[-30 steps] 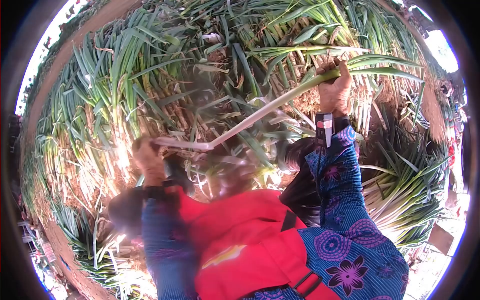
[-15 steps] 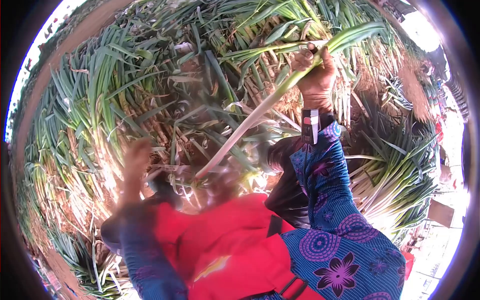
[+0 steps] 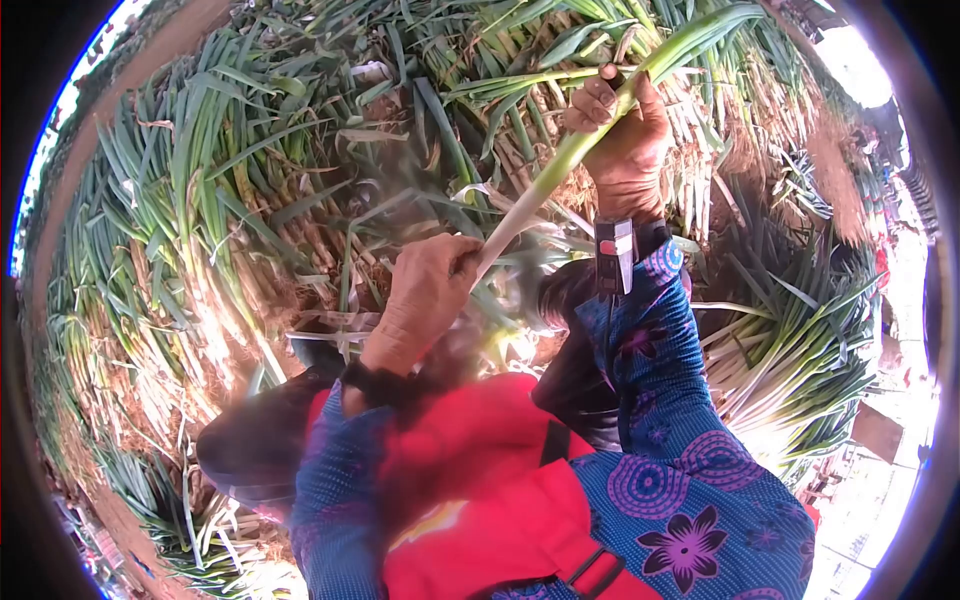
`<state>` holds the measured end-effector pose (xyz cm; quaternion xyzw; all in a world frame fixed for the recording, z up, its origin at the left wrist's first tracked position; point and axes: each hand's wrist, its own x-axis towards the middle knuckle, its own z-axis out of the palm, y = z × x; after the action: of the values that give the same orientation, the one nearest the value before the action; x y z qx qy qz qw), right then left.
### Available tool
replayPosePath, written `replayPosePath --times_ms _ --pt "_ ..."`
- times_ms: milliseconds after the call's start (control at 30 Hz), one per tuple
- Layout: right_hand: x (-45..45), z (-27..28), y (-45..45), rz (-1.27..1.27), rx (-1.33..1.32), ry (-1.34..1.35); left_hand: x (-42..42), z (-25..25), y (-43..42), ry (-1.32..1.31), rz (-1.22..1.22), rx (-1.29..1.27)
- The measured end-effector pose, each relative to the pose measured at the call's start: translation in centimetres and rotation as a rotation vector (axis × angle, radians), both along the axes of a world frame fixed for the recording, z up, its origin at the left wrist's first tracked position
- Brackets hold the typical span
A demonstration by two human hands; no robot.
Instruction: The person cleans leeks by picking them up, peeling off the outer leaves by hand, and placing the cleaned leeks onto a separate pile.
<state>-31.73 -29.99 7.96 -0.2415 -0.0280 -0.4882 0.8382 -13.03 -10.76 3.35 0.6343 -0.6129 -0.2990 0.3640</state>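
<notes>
One long leek (image 3: 545,185) runs diagonally, its green leaves at the upper right and its white shaft toward the lower left. My right hand (image 3: 622,135), palm up, is wrapped round its green part, with the thumb on the right side. At the lower end of the white shaft, my left hand (image 3: 432,290) has its fingers pinched on the leek, back of the hand toward the camera. The tip of the shaft is hidden behind those fingers.
Dense leek piles (image 3: 190,230) stand at the left and across the top (image 3: 560,60). Another leek bunch (image 3: 790,350) lies at the right. Loose leaves and peelings litter the ground in the middle. A red apron (image 3: 490,470) covers my lap.
My left hand has come from the far left, where it was off the leek half a second ago, onto the shaft's lower end. A strip it pulled at earlier is off the shaft.
</notes>
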Motion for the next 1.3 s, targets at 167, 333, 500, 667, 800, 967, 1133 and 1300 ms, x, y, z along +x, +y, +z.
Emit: replayPosePath --times_ms 167,333,500,667,800,967,1133,1300 --pt "0.1 0.3 0.4 -0.045 0.014 0.036 -0.8 -0.9 0.2 -0.095 0.043 -0.066" --pt "0.3 0.3 0.5 -0.045 -0.016 0.034 -1.2 -1.8 0.3 -0.14 0.097 -0.125" --pt "0.2 0.3 0.0 0.044 -0.087 -0.036 -0.7 -1.4 0.5 -0.05 0.082 -0.044" --pt "-0.2 0.5 -0.3 0.188 -0.155 -0.113 1.1 -3.6 0.8 0.54 0.118 0.191" --pt "-0.2 0.6 -0.3 0.179 -0.155 -0.146 3.6 -3.0 2.7 1.108 0.247 0.276" --pt "-0.5 0.4 -0.9 0.179 -0.141 -0.173 8.2 -7.3 5.3 1.486 0.599 0.2" --pt "-1.5 0.4 -1.3 0.24 -0.108 -0.204 17.5 -11.0 9.5 1.203 0.681 0.164" --pt "-3.0 1.1 -1.6 0.149 -0.065 -0.217 31.3 -21.4 16.8 -0.46 0.976 -0.141"
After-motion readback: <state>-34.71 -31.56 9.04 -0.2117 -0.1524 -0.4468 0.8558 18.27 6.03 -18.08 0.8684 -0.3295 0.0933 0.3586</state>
